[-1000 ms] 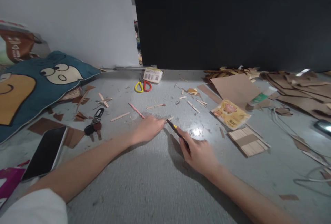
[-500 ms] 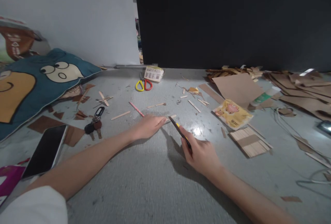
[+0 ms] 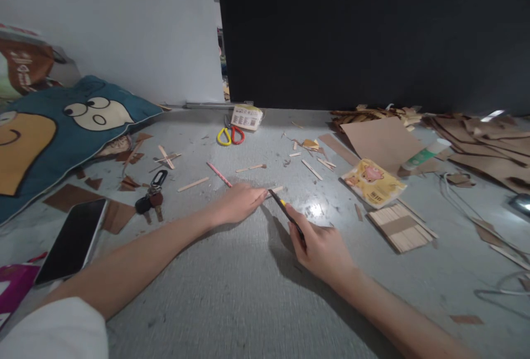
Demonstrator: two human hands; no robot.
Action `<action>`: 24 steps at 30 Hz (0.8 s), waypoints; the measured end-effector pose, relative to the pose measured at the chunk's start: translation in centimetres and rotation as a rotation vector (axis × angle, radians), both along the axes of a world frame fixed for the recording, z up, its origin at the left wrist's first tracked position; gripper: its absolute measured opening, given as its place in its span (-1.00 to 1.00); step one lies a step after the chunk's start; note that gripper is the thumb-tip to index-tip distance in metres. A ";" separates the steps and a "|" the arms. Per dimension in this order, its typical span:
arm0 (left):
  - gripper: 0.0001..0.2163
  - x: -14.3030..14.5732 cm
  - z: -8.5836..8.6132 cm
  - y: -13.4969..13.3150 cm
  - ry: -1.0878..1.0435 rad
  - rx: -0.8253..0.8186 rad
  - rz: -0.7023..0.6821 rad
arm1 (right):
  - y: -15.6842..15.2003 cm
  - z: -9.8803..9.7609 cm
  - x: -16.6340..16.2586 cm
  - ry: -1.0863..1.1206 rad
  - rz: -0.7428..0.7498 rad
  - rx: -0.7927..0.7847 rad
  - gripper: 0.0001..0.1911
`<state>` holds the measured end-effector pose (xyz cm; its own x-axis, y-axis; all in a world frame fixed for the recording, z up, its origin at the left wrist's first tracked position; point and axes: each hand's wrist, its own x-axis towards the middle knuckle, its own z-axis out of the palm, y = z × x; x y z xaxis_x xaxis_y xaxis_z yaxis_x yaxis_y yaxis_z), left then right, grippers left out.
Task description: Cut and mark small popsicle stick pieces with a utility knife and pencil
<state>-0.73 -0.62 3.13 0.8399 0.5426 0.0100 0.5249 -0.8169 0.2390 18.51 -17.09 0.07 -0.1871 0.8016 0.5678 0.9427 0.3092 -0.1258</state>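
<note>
My left hand (image 3: 239, 202) lies on the grey surface with its fingers pressed down on a short wooden craft stick (image 3: 275, 189), whose free end pokes out to the right of the fingertips. My right hand (image 3: 322, 249) is closed round a black and yellow utility knife (image 3: 285, 211). The knife's tip rests on the stick just beside my left fingertips.
Loose craft sticks (image 3: 192, 184), a pink stick (image 3: 219, 174) and yellow-red scissors (image 3: 230, 136) lie beyond the hands. Keys (image 3: 151, 197), a phone (image 3: 73, 241) and a blue cushion (image 3: 49, 138) are to the left. A stick panel (image 3: 399, 227), yellow packet (image 3: 372, 182), glue tube (image 3: 424, 154) and cardboard pieces (image 3: 480, 146) sit on the right.
Both hands stay almost in place. The knife tip has shifted slightly against the stick held under my left fingers.
</note>
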 end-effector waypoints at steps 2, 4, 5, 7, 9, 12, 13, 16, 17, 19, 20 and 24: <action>-0.50 0.0 -0.1 0.0 -0.018 -0.007 0.001 | 0.0 0.1 -0.1 -0.001 -0.001 0.005 -0.57; -0.50 0.0 -0.2 0.0 -0.019 -0.016 0.003 | 0.0 0.1 -0.1 0.007 -0.004 0.002 -0.57; -0.50 0.0 -0.1 0.0 -0.014 -0.019 0.005 | 0.0 0.2 -0.1 0.013 -0.005 -0.004 -0.57; -0.51 0.0 -0.1 0.0 0.000 -0.018 0.011 | 0.0 0.2 -0.1 0.025 -0.005 -0.012 -0.57; -0.51 0.0 0.1 -0.1 0.015 -0.016 0.018 | 0.0 0.1 -0.1 0.029 -0.010 -0.008 -0.57; -0.50 0.0 0.2 -0.2 0.039 -0.012 0.029 | 0.0 0.0 -0.1 0.030 -0.026 -0.001 -0.56; -0.50 0.0 0.2 -0.2 0.047 -0.008 0.030 | 0.0 -0.1 0.0 0.032 -0.027 -0.005 -0.56; -0.50 0.0 0.2 -0.2 0.058 0.011 0.019 | 0.0 -0.2 0.0 0.037 -0.022 -0.019 -0.56; -0.50 0.0 0.1 -0.2 0.057 0.018 0.016 | 0.0 -0.2 0.0 0.037 -0.021 -0.017 -0.56; -0.50 0.0 0.1 -0.2 0.048 0.022 0.012 | 0.0 -0.2 0.0 0.039 -0.018 -0.010 -0.56; -0.50 -0.1 0.1 -0.2 0.038 0.019 0.013 | 0.0 -0.1 0.0 0.040 -0.016 -0.010 -0.55; -0.54 -0.1 0.0 -0.2 -0.007 -0.003 0.008 | 0.0 -0.1 0.0 0.047 -0.025 -0.052 -0.54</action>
